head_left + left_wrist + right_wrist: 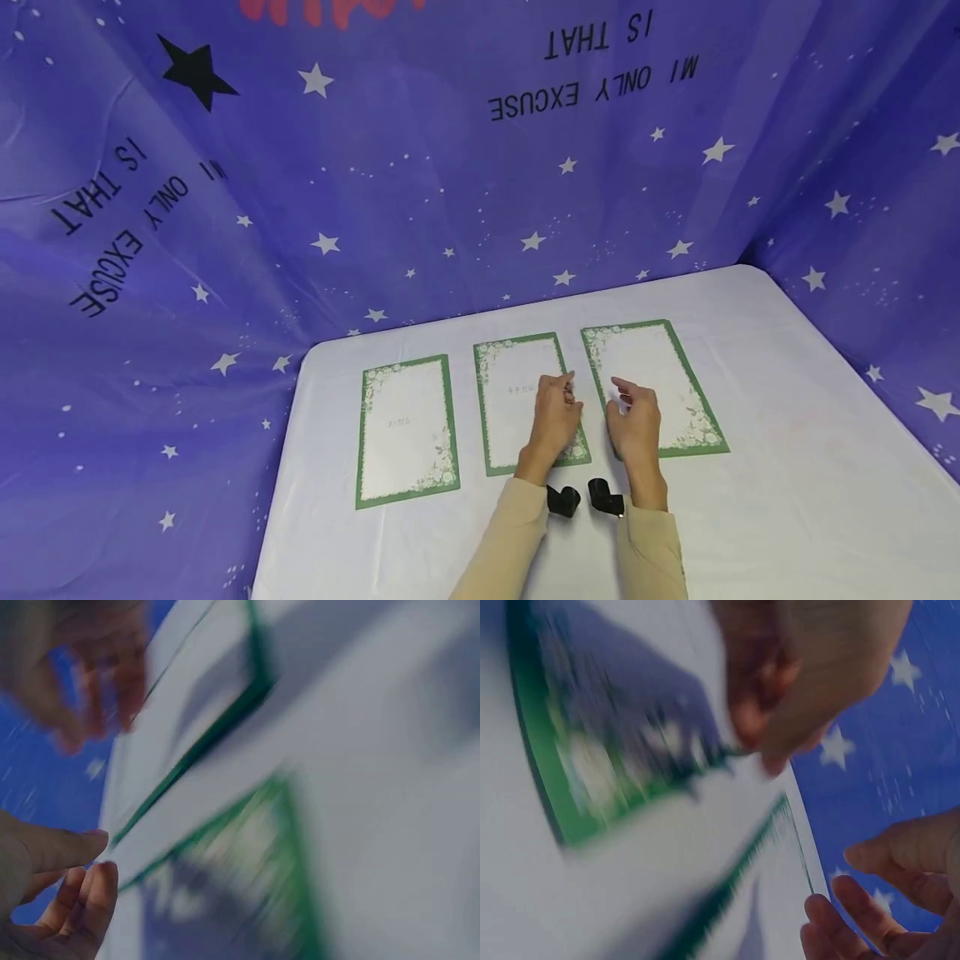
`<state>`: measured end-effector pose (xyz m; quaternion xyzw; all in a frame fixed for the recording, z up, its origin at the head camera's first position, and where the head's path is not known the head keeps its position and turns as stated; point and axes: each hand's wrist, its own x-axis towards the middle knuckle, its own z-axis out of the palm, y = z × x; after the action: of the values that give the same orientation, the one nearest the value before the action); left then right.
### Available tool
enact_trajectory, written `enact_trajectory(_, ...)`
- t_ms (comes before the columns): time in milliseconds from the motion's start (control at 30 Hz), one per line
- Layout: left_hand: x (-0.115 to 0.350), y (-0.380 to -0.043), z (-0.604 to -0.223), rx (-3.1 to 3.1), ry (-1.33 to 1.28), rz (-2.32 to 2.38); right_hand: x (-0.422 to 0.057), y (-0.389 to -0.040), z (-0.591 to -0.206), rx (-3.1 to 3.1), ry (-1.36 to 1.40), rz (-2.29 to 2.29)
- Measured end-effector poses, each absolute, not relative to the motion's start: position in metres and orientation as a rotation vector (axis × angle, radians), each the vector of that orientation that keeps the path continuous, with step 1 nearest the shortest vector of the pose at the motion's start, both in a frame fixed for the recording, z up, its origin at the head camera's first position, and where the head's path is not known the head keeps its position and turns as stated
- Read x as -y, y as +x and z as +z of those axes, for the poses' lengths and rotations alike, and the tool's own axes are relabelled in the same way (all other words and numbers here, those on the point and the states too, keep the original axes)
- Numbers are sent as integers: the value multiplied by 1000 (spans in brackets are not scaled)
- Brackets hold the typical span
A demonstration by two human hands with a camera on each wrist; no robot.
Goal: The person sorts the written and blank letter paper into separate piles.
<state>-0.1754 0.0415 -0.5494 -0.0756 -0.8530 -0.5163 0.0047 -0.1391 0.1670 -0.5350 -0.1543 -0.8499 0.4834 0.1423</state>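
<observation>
My left hand (555, 421) is over the right side of the middle green-bordered sheet (517, 433). In the left wrist view, the thumb and bent fingers of this left hand (64, 881) come close together at the tips. Whether something small is between them cannot be told. Over the left edge of the right-hand sheet (660, 375) is my right hand (636, 421). Its fingers are apart and loosely bent, with nothing seen in them; the right wrist view shows this right hand (892, 892) beside a blue backdrop. Both wrist views are blurred.
A third green-bordered sheet (405, 450) lies at the left, with small handwriting like the middle one. All three are on a white-covered table (787, 467). Black wrist cameras (606, 497) sit under the wrists. A purple-blue star-printed curtain (450, 200) stands behind and at both sides.
</observation>
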Motion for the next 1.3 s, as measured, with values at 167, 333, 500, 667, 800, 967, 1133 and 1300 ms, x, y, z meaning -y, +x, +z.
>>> enact_trajectory(167, 14, -189, -530, 2614, 3, -1594, -139, -139, -538, 2590, -376, 1465)
enact_trajectory(333, 58, -185, -525, 2641, 147, -1562, -131, -136, -542, 2734, -346, 1472)
enact_trajectory(500, 78, -170, -535, 2696, 215, -1550, -130, -136, -545, 2772, -364, 1465)
enact_trajectory(667, 88, -159, -545, 2724, 274, -1565, -123, -136, -544, 2764, -401, 1473)
enact_trajectory(800, 94, -151, -546, 2712, 303, -1630, -118, -138, -544, 2750, -405, 1470)
enact_trajectory(967, 94, -145, -543, 2729, 330, -1693, -116, -138, -545, 2743, -429, 1458)
enact_trajectory(1133, 93, -143, -545, 2757, 329, -1676, -115, -139, -548, 2729, -443, 1440)
enact_trajectory(1300, 91, -141, -547, 2719, 287, -1709, -114, -139, -551, 2720, -453, 1441)
